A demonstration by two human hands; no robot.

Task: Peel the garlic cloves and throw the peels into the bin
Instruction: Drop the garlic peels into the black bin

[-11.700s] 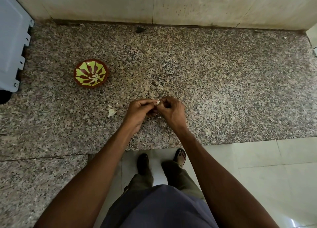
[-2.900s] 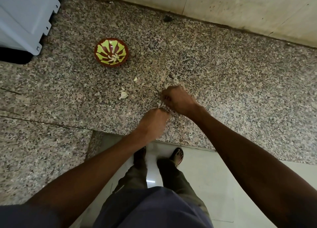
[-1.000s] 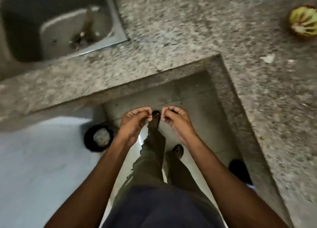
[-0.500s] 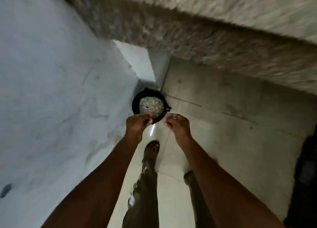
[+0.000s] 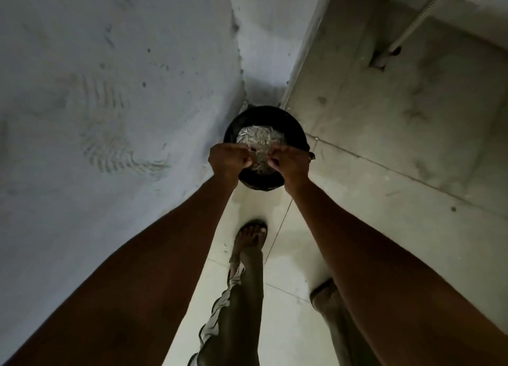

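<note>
We look straight down past two bare forearms that reach forward over a round black bin (image 5: 264, 118) standing on the floor in a corner, where a rough grey wall (image 5: 110, 90) on the left meets a pale tiled floor (image 5: 384, 145). The bin holds a heap of pale, shredded-looking scraps (image 5: 259, 138), most likely garlic peels, though they are too small for us to tell. Our left hand (image 5: 229, 160) and right hand (image 5: 290, 162) hang side by side above the bin's near rim, close together but not touching. Both have the fingers curled inward toward the palm, fingertips bunched; whether either pinches any peel we cannot tell, since nothing shows between the fingers. Below the arms, one sandalled foot (image 5: 251, 235) steps forward on the tiles, with a dark trouser leg (image 5: 236, 310) behind it. A thin pipe (image 5: 412, 19) runs diagonally across the upper right corner.
</note>
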